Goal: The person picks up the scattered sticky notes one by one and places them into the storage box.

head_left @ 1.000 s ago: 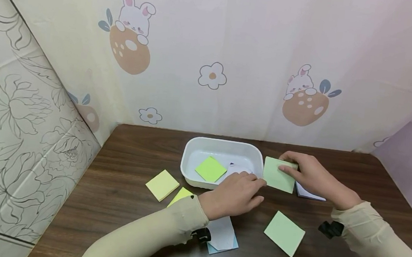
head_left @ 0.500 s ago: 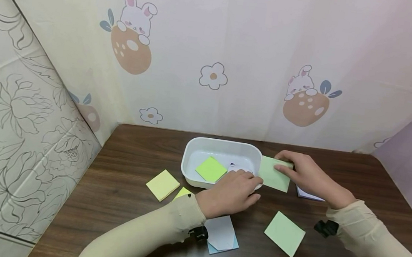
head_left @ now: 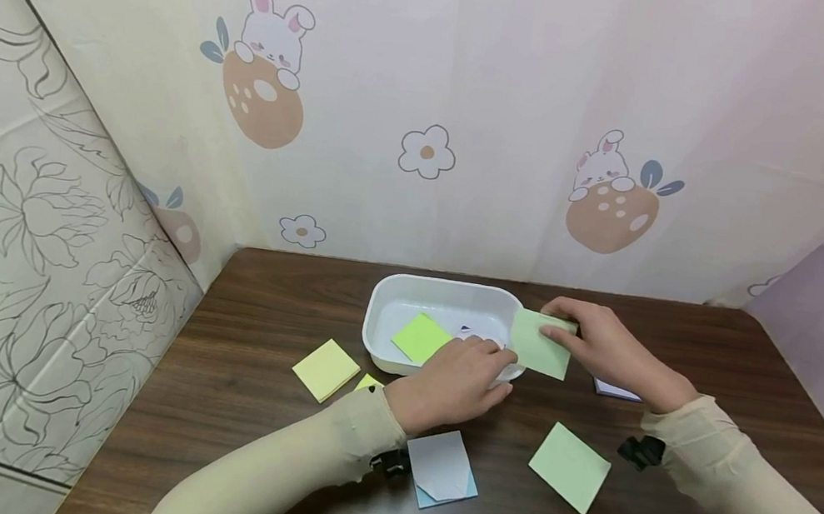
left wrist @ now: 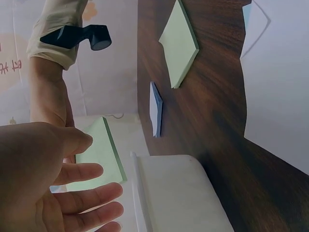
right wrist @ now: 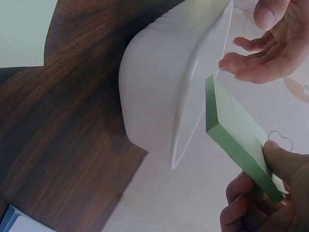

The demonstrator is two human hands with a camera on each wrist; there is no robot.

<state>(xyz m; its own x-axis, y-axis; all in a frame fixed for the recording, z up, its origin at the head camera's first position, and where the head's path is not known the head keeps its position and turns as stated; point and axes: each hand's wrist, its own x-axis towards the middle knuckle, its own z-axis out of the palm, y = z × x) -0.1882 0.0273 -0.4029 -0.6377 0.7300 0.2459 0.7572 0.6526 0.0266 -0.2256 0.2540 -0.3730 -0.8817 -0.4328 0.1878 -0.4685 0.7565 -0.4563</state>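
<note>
Fingers [head_left: 560, 336] pinch one of two pale-green pads [head_left: 536, 350].

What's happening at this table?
A person is handling pads of paper. Their right hand pinches a pale green pad up by the right end of a white box. The left hand is near the box's front edge, holding nothing. A bright green pad lies inside; a yellow pad and others lie on the wooden table.
</note>
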